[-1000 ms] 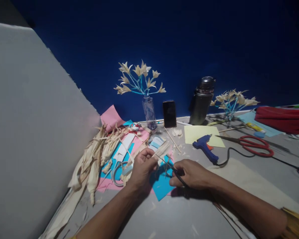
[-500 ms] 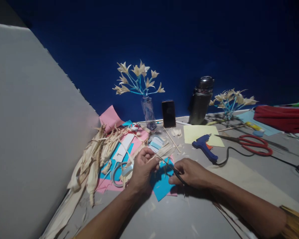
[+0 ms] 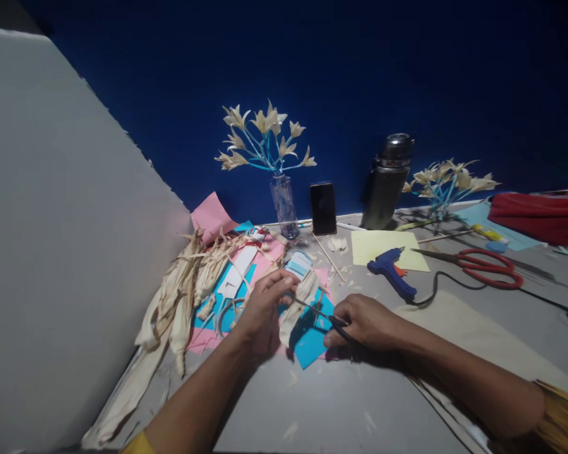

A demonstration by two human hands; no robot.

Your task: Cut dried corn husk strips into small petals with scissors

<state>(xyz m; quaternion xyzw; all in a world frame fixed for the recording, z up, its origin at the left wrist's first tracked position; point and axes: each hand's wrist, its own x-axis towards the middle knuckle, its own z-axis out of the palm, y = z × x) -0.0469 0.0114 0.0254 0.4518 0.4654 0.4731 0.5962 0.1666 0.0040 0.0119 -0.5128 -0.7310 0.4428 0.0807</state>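
My left hand (image 3: 261,308) pinches a pale strip of dried corn husk (image 3: 307,289) by its edge, thumb against fingers. The strip hangs over a blue paper sheet (image 3: 310,347). From the right, my right hand (image 3: 362,320) grips a pair of small dark-handled scissors (image 3: 339,328). Its thin blades point left and reach the husk near my left fingertips. Whether the blades are cutting through the husk, I cannot tell. Beneath both hands lie blue and pink paper sheets.
Dried husks (image 3: 170,315) heap at the left by a tape roll (image 3: 223,318). Husk flowers stand in a glass bottle (image 3: 284,205) near a phone (image 3: 322,209) and a flask (image 3: 388,183). A blue glue gun (image 3: 392,277) and red-handled scissors (image 3: 487,268) lie right, with a cable.
The husk strip has turned, so its broad face now shows across the scissor blades. Both hands stay close together, with the right still holding the scissors. The view has shifted slightly.
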